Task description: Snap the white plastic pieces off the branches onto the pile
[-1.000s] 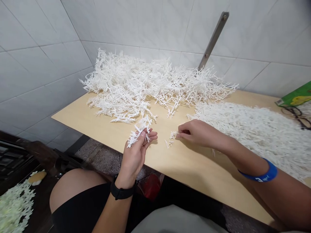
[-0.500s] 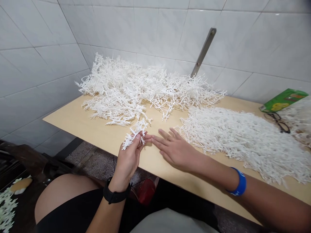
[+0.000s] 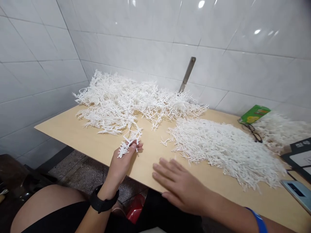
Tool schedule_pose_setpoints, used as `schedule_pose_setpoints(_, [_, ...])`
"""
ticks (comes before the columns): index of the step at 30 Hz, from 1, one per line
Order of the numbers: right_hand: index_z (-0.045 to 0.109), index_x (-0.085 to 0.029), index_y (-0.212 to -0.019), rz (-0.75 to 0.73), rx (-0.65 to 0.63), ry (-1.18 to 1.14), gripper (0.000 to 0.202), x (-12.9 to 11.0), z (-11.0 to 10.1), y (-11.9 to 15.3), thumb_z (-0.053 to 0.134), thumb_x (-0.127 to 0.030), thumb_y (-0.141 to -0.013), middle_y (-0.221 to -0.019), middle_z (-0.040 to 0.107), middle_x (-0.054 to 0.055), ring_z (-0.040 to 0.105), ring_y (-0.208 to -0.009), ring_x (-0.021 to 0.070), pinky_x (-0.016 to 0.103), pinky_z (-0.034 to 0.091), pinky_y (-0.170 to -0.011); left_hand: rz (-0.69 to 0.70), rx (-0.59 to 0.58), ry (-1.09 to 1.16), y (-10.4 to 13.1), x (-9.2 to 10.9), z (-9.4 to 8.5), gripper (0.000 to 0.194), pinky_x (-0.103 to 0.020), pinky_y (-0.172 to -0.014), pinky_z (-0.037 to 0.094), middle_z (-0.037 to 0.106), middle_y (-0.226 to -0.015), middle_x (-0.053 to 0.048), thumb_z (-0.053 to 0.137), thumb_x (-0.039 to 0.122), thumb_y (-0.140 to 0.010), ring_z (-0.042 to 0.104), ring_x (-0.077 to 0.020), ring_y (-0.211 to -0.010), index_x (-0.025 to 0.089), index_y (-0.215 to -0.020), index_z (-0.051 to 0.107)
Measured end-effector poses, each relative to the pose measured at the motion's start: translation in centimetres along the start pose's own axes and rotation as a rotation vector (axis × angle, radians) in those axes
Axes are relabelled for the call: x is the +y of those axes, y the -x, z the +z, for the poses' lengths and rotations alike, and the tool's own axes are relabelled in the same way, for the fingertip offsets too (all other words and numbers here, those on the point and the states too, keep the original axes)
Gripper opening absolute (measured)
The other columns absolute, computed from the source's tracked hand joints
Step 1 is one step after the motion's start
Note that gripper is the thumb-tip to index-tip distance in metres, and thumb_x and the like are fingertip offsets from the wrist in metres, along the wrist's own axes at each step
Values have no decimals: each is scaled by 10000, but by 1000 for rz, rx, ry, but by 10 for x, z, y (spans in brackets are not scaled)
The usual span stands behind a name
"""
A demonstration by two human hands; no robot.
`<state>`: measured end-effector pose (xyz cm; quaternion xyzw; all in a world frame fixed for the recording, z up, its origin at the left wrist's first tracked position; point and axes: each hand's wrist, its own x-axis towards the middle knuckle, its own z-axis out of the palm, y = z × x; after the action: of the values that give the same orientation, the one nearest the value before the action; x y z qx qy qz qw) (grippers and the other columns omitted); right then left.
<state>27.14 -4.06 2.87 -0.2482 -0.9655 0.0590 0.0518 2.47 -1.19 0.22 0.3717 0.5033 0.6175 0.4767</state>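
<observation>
My left hand [image 3: 123,159], with a black band at its wrist, pinches a white branching piece [image 3: 124,148] between thumb and fingers above the tan board [image 3: 60,124]. Low over the board's front edge, my right hand [image 3: 181,184] has its fingers stretched out and holds nothing. A large tangled heap of white branching pieces [image 3: 136,97] lies at the back left, just beyond my left hand. To the right spreads a flatter pile of small white pieces [image 3: 218,145]. One small loose piece [image 3: 165,141] lies at that pile's left edge.
A green packet [image 3: 255,114] and dark glasses [image 3: 254,132] are at the back right, by another white pile [image 3: 284,127]. A pale device with a dark display [image 3: 296,192] sits at the right edge. A metal bar [image 3: 187,74] stands against the tiled wall.
My right hand has moved away from my left hand, toward the board's front edge. The view has shifted right, showing the device. The small loose piece now shows beside the flatter pile.
</observation>
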Motion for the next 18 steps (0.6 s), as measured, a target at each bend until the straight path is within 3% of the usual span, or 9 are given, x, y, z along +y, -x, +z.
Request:
schedule_pose_setpoints(3, [348, -169, -1522, -36, -96, -207, 560, -6, 4, -7, 392, -410, -1018, -1610, 260, 47, 185, -1502, 238, 406, 200, -1229, 30, 12, -137, 1, -1, -2, 480, -425, -1017, 491, 759, -1033, -117, 723, 523, -773, 697, -274, -1027, 132, -1051, 714])
schedule_pose_setpoints(7, [330, -155, -1529, -35, -100, -324, 590, 8, 1, -15, 389, -442, -1017, -1610, 263, 56, 173, -1505, 231, 393, 158, -1240, 30, 52, -186, -1, -3, -2, 549, -463, -1062, 460, 761, -1022, -122, 738, 574, -724, 700, -295, -1025, 127, -1043, 718])
schedule_pose_setpoints(10, [312, -125, -1533, 141, -41, -336, 627, 23, -1, -15, 380, -470, -1014, -1613, 242, 98, 176, -1503, 261, 445, 167, -1236, 13, 97, -149, -3, -3, 1, 546, -466, -1078, 453, 766, -983, -108, 771, 565, -681, 705, -296, -1005, 128, -1004, 719])
schedule_pose_setpoints(13, [358, -71, -1503, 290, 106, -307, 586, 26, 0, -10, 363, -402, -1019, -1598, 275, 147, 186, -1499, 282, 468, 160, -1234, -11, 165, -82, -3, -1, 4, 519, -463, -1072, 467, 771, -914, -77, 813, 529, -630, 716, -287, -961, 141, -960, 715])
schedule_pose_setpoints(16, [446, -121, -1451, 52, 210, -363, 506, 16, 7, -6, 364, -362, -1014, -1552, 396, 103, 273, -1473, 222, 386, 165, -1240, -27, 234, -64, -2, 0, 5, 523, -479, -1059, 482, 772, -908, -72, 824, 530, -607, 721, -291, -938, 139, -940, 723])
schedule_pose_setpoints(18, [499, -151, -1403, -167, 141, -404, 474, 10, 15, -7, 403, -383, -1001, -1534, 427, 89, 319, -1453, 215, 349, 221, -1223, -29, 250, -97, -2, -1, 3, 542, -480, -1055, 488, 771, -957, -89, 812, 550, -614, 712, -306, -980, 135, -954, 734])
